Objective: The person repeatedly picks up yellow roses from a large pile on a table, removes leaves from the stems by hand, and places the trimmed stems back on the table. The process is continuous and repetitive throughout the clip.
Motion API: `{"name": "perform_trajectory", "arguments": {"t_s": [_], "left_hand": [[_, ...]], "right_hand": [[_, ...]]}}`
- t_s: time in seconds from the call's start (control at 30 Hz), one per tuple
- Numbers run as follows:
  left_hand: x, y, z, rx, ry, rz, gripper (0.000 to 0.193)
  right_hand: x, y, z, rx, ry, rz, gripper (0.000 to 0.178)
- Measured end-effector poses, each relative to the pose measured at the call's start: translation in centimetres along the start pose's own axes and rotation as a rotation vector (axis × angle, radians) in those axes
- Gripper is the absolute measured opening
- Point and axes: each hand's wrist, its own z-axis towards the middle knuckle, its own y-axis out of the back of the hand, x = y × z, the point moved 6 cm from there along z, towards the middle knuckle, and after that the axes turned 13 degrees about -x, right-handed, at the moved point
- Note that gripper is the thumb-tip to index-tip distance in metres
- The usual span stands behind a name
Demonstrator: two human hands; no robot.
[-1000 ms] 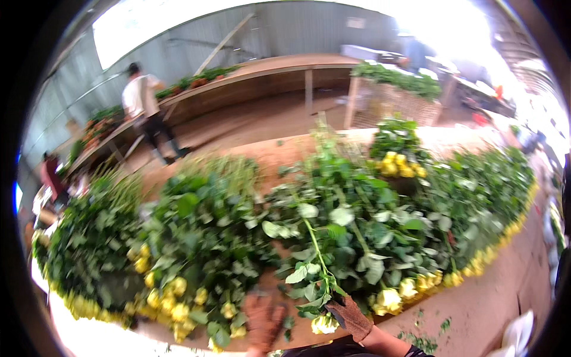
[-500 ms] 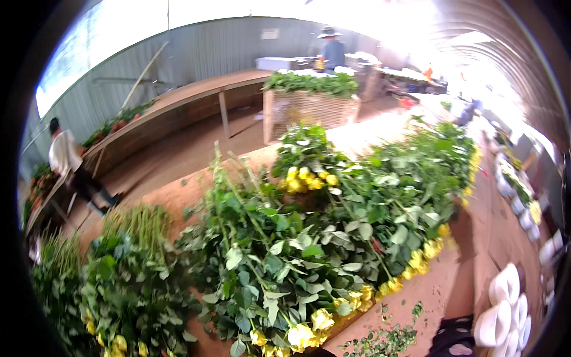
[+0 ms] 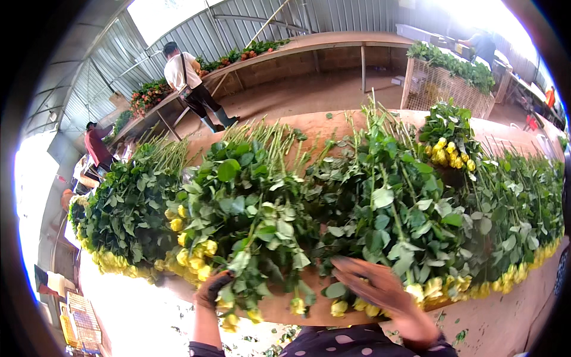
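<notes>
Yellow roses point(image 3: 196, 262) with long leafy stems lie heaped on the table, their blooms toward me. My left hand point(image 3: 215, 288), in a dark glove, is at the near edge of the middle heap. Its fingers look bent together against leaves and blooms; what lies in them is hidden. Farther right, my right hand point(image 3: 375, 285), dark over the fingers, stretches flat with its palm side turned left. It lies along the near leaves of the right heap point(image 3: 392, 220), just above several yellow blooms point(image 3: 363, 306).
A small rose bunch point(image 3: 449, 152) lies on top of the right heap. Beyond the table point(image 3: 321, 122) stands a slatted crate point(image 3: 443, 86) of greenery. A person point(image 3: 187, 83) in boots stands by a long bench point(image 3: 333, 41); others are at far left and far right. Cut leaves litter the floor.
My view has swung left and down. Both my hands now show at the near edge of the roses, where neither was clearly seen before. The left heap shows more fully.
</notes>
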Motion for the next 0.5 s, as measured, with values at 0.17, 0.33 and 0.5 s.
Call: {"name": "perform_trajectory", "arguments": {"t_s": [0.17,0.33,0.5], "left_hand": [[-0.2,-6.6,0.5,0.404,0.024,-0.245,0.048],[1.1,-6.8,-4.5,0.286,0.167,-0.270,0.068],[0.6,-7.2,-6.8,0.155,-0.284,0.242,0.073]], "right_hand": [[-20.2,-20.1,-7.6,0.054,-0.839,-0.611,0.071],[-14.1,-18.6,-5.1,-0.181,-0.899,-0.104,0.038],[-3.9,-12.6,-0.2,-0.646,-1.051,1.174,0.030]]}}
